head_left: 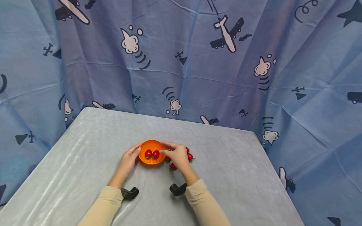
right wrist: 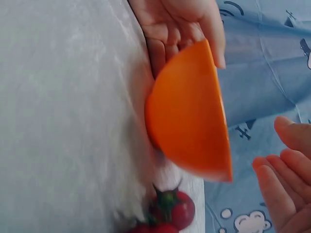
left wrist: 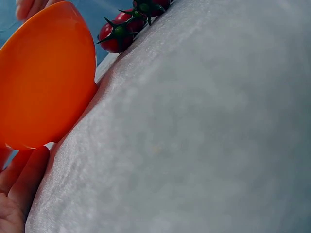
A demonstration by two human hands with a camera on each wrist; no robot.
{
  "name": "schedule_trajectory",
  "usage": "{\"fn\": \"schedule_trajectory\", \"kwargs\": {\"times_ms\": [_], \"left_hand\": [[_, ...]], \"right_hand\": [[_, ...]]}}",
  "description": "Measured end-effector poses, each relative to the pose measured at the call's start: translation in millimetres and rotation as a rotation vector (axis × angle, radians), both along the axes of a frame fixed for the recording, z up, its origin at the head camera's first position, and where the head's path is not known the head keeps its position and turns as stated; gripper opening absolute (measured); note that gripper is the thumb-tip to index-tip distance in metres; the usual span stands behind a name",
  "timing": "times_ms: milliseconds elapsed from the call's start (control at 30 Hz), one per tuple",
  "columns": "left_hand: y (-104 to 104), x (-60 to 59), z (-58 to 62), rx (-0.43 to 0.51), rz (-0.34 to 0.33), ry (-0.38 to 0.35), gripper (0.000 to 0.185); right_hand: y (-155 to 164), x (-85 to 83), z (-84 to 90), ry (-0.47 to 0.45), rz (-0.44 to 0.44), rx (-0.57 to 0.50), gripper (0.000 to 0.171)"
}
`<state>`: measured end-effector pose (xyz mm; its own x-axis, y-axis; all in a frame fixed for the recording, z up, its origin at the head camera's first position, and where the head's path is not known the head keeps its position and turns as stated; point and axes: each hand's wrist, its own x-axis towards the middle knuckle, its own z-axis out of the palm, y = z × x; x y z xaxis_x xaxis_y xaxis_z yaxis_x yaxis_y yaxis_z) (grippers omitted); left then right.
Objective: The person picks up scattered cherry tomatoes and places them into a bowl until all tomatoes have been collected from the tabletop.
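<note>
Bowl (head_left: 151, 145): one, orange, upright on table (head_left: 226, 163). Tomatoes (head_left: 156, 154) inside: two, side by side. Loose tomatoes (head_left: 190, 156): at least four, on table right of bowl, partly hidden by right hand (head_left: 177, 155); exact count unclear. Hands: two, bowl between them. Left hand (head_left: 128, 160) grips bowl's left side, thumb at rim, fingers against outer wall. Right hand just over bowl's right rim, thumb and fingers apart, holding nothing.

The bowl (head_left: 151, 145) is orange, the tomatoes (head_left: 155, 154) red and green, the curtain (head_left: 169, 78) blue, plane-patterned.
</note>
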<state>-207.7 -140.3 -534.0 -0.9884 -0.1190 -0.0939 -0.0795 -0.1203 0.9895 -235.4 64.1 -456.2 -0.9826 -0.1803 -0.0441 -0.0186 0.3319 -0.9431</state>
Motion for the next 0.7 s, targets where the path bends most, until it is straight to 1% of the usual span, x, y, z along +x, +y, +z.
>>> {"fn": "schedule_trajectory", "kwargs": {"times_ms": [100, 300, 467, 700], "left_hand": [[0, 0.6, 0.5, -0.006, -0.004, -0.006, 0.045], [-1, 1.8, 3.5, -0.023, 0.002, -0.012, 0.046], [-1, 0.3, 1.0, -0.025, 0.005, -0.003, 0.046], [-1, -0.8, -0.7, -0.022, 0.007, -0.028, 0.045]], "right_hand": [[10, 0.7, -0.7, 0.014, -0.021, -0.015, 0.038], [27, 0.5, -0.7, 0.041, -0.061, 0.004, 0.038], [38, 3.8, 2.3, 0.039, -0.088, 0.024, 0.037], [57, 6.8, -2.1, 0.016, -0.141, 0.011, 0.035]]}}
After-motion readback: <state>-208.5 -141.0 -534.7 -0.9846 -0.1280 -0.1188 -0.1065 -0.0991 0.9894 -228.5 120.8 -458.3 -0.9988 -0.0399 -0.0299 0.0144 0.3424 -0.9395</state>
